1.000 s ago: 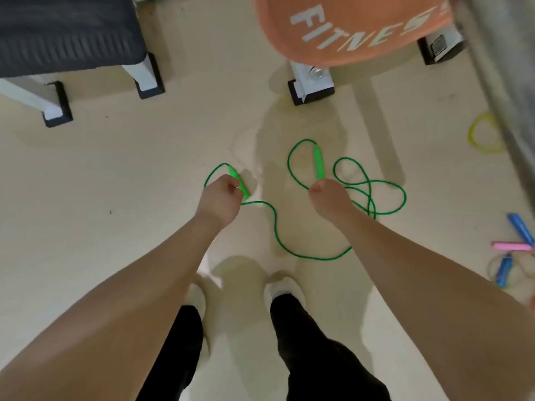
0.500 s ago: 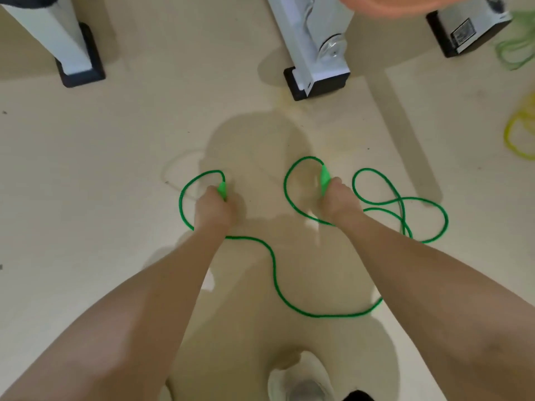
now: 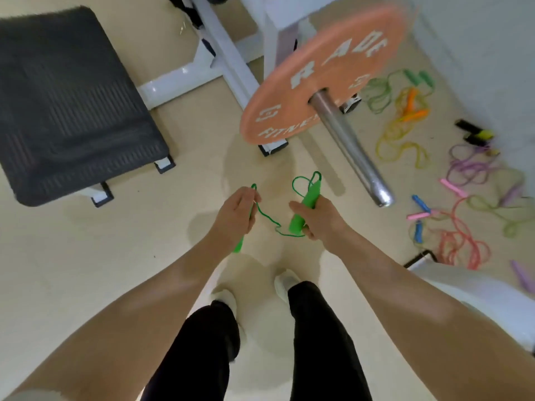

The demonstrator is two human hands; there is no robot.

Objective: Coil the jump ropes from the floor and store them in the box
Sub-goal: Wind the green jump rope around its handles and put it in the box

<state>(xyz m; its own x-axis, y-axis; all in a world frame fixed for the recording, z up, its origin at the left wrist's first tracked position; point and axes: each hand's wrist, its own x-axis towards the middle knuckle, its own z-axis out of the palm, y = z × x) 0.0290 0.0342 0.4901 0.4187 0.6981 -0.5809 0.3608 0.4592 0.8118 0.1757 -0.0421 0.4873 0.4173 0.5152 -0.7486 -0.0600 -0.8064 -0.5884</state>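
Lifting the green jump rope [image 3: 267,217] (handles in both hands) off the floor [image 3: 115,256].

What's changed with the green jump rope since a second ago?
The green jump rope has been lifted off the floor: before, both hands were down gripping its handles where it lay spread in loops; now it hangs between them. The left hand and right hand have risen, each still gripping a handle. The other ropes are still on the floor.

I count two hands, left [image 3: 236,215] and right [image 3: 317,218], and two green handles [image 3: 307,205] on one green rope [image 3: 269,218]. One orange weight plate [image 3: 318,79], one dark bench pad [image 3: 66,102] and two white shoes [image 3: 285,282] are visible. The floor ropes at right are too tangled to count.
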